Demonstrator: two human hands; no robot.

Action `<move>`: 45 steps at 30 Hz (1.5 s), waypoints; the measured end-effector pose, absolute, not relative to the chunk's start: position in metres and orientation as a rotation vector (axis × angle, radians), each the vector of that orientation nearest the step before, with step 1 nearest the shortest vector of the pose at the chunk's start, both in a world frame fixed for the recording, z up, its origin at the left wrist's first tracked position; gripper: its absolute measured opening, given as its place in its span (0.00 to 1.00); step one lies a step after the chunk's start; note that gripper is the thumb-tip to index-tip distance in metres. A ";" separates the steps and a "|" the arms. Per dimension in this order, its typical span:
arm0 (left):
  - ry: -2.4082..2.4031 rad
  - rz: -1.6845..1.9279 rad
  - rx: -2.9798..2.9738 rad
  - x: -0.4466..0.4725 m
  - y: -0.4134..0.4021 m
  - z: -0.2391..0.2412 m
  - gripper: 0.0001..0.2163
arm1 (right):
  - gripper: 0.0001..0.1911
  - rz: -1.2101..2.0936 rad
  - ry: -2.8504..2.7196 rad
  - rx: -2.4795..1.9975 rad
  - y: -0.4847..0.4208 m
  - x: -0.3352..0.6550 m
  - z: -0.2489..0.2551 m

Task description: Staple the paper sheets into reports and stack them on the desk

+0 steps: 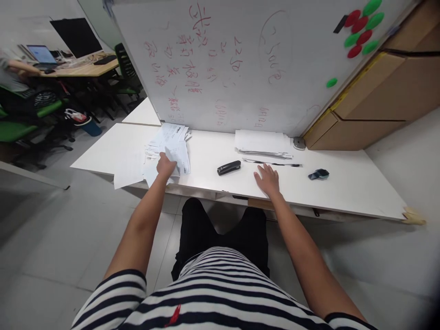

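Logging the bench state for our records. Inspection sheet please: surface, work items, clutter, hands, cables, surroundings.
Surface: white table.
Work items: loose papers spread at left, one sheet overhanging the front edge; black stapler between the hands; paper stack by the whiteboard.
Clutter: dark-and-white strip beyond the right hand; small dark-blue object, identity unclear; grey rounded device beside the stack.
Hands: left hand on the loose papers, grip unclear; right spread palm-down on the table.
Cables: nothing seen on the table; far desk too unclear.
Surroundings: whiteboard behind; cardboard boxes at right; another person's arm at the far desk.
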State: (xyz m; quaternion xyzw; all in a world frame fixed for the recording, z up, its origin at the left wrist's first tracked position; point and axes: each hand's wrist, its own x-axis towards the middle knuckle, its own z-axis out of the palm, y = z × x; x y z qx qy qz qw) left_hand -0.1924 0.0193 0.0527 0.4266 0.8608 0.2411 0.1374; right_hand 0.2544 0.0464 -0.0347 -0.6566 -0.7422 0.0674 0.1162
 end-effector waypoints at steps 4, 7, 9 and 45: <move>2.127 0.885 1.540 -0.156 0.003 0.072 0.18 | 0.29 0.214 -2.164 -1.904 0.046 0.255 -0.037; 1.680 1.124 1.519 -0.123 -0.028 0.093 0.19 | 0.29 0.243 -2.142 -1.900 0.046 0.254 -0.036; 1.501 1.275 1.423 -0.105 -0.051 0.105 0.23 | 0.29 0.270 -2.115 -1.895 0.046 0.254 -0.032; 1.365 1.164 1.030 -0.067 -0.076 0.056 0.20 | 0.19 1.357 -1.287 -1.313 -0.081 0.233 0.012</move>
